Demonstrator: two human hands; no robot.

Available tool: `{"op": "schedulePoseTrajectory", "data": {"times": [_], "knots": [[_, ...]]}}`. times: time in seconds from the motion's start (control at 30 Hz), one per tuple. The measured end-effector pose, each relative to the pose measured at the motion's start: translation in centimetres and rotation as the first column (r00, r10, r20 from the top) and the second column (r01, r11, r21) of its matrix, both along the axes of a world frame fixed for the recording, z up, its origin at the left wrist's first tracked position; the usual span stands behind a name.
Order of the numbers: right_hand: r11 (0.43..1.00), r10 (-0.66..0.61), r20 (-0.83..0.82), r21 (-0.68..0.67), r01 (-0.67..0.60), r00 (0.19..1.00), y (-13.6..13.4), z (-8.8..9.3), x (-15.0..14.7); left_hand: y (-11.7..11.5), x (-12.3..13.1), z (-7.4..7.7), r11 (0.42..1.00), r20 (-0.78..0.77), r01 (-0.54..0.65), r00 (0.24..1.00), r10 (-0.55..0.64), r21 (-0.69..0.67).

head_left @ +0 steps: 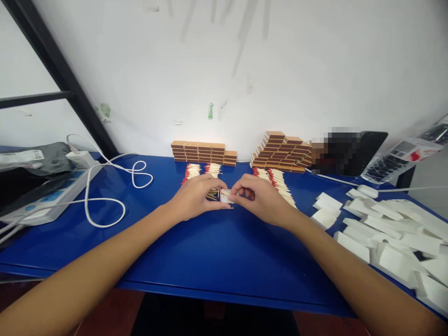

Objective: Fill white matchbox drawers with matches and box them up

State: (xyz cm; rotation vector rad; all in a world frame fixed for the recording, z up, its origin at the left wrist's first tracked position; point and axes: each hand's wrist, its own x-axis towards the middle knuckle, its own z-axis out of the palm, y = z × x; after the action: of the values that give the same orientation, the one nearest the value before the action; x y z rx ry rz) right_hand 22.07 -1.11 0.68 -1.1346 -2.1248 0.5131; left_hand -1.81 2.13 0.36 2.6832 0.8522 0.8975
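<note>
Both hands meet over the middle of the blue table [217, 252]. My left hand [196, 198] is closed around a small white matchbox tray [226, 197], with matchsticks showing under its fingers. My right hand [257, 196] pinches the same tray from the right side. Rows of red-tipped matches [193, 171] lie just behind the left hand, and a longer row of matches [280, 184] runs behind the right hand.
Stacks of brown matchboxes [203, 152] and a second brown stack [282, 151] stand against the wall. Several white box sleeves [381, 228] are heaped at the right. A power strip [42, 198] and a looped white cable [105, 205] lie at the left.
</note>
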Motion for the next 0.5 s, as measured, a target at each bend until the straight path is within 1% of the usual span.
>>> {"op": "schedulePoseTrajectory", "data": {"times": [0.2,0.4,0.5], "knots": [[0.999,-0.012,0.086,0.031,0.01,0.996,0.1,0.4,0.5,0.5,-0.2,0.1,0.999,-0.024,-0.012,1.0,0.011,-0.033],[1.0,-0.001,0.106,0.004,0.001,0.994,-0.1,1.0,0.6,0.4,-0.3,0.1,0.998,-0.019,-0.02,1.0,0.019,-0.054],[1.0,0.008,0.13,0.02,-0.01,0.991,0.0,1.0,0.8,0.5,-0.4,0.0,0.998,-0.018,-0.025,1.0,0.024,-0.062]]}}
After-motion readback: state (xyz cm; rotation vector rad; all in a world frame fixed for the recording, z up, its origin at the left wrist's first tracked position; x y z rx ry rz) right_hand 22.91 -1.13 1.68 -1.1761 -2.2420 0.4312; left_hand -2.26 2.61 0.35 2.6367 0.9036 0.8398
